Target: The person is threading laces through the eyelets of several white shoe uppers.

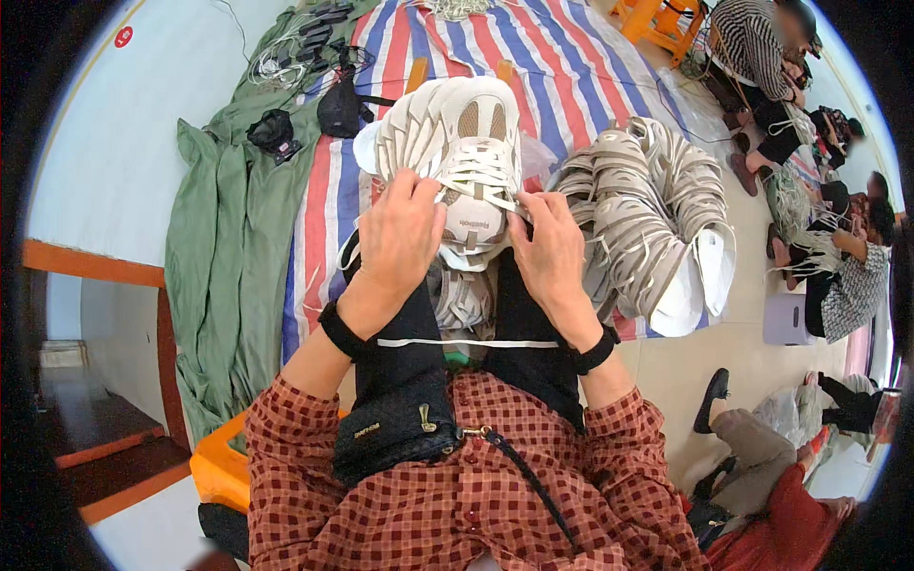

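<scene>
A white and beige sneaker upper is in front of me, above my knees, its toe end away from me. White shoelace crosses its front in several rows. My left hand is closed at the upper's left edge, fingertips pinched on the lace there. On the opposite edge, my right hand pinches the lace between thumb and fingers. More uppers are nested in a row behind and left of this one. Below it, between my legs, other laced pieces show partly.
Striped sheeting covers the floor ahead. To the right sits a curved stack of beige uppers. Green cloth and black bags lie left. A white strip spans my lap. Other people sit along the right.
</scene>
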The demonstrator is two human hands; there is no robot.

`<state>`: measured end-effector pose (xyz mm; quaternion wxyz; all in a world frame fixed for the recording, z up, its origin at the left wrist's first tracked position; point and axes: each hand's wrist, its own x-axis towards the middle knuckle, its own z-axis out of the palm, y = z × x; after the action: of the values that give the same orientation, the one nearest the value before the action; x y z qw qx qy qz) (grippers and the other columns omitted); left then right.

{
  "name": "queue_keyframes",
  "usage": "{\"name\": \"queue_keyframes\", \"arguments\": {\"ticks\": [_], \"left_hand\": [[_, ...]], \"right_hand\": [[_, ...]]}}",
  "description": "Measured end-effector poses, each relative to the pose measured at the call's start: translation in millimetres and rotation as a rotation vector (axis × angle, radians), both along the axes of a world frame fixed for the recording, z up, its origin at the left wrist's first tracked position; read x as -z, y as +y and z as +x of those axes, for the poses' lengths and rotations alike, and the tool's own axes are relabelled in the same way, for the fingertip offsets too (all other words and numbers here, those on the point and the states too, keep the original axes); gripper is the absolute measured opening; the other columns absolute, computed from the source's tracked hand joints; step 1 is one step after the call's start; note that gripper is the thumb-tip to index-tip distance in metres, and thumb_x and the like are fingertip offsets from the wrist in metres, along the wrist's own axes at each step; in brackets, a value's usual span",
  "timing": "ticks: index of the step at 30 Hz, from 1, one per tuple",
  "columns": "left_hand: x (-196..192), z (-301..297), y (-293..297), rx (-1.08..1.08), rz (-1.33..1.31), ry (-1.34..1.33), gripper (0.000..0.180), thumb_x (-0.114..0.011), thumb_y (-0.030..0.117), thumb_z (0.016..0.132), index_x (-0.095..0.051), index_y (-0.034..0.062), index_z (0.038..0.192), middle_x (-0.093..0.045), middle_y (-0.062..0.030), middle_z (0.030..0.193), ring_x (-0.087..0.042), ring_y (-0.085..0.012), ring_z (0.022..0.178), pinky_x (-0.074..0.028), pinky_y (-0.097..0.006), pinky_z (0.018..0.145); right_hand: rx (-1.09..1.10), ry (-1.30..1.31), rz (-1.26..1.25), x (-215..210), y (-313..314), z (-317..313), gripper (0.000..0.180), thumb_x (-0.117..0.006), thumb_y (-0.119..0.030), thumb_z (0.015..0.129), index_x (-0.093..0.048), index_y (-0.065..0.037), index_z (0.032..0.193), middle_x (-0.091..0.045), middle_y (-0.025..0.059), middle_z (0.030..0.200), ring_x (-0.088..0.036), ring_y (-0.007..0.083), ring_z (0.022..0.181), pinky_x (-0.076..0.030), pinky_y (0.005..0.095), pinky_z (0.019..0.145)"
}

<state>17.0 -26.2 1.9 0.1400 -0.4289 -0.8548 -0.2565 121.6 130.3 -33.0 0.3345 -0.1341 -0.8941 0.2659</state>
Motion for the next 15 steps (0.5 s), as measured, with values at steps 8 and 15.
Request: {"name": "queue_keyframes", "arguments": {"ticks": [8,15], "left_hand": [[10.7,-13.1,10.1,0.003,0.19,-0.167,0.017,-0.059,0.005,0.078,-0.052,0.006,0.094,-0.055,-0.0143,0.088,-0.059,-0.0358,0.078,-0.047,-0.043,0.067],[13.3,-14.4,10.3,-0.055,0.083,-0.146,0.018,-0.057,0.002,0.079,-0.05,0.0046,0.096,-0.059,-0.0166,0.085,-0.059,-0.0375,0.078,-0.046,-0.045,0.067]], "right_hand": [[-0.08,0.056,-0.522,11.0,7.4,-9.9,0.019,-0.059,-0.002,0.078,-0.055,0.001,0.096,-0.06,0.0146,0.084,-0.062,0.0262,0.08,-0.049,0.0337,0.073],[-0.056,0.076,-0.211,8.1,1.6,-10.2,0.021,-0.059,0.0,0.075,-0.056,-0.002,0.095,-0.06,0.0141,0.087,-0.06,0.0299,0.083,-0.047,0.0386,0.073]]}}
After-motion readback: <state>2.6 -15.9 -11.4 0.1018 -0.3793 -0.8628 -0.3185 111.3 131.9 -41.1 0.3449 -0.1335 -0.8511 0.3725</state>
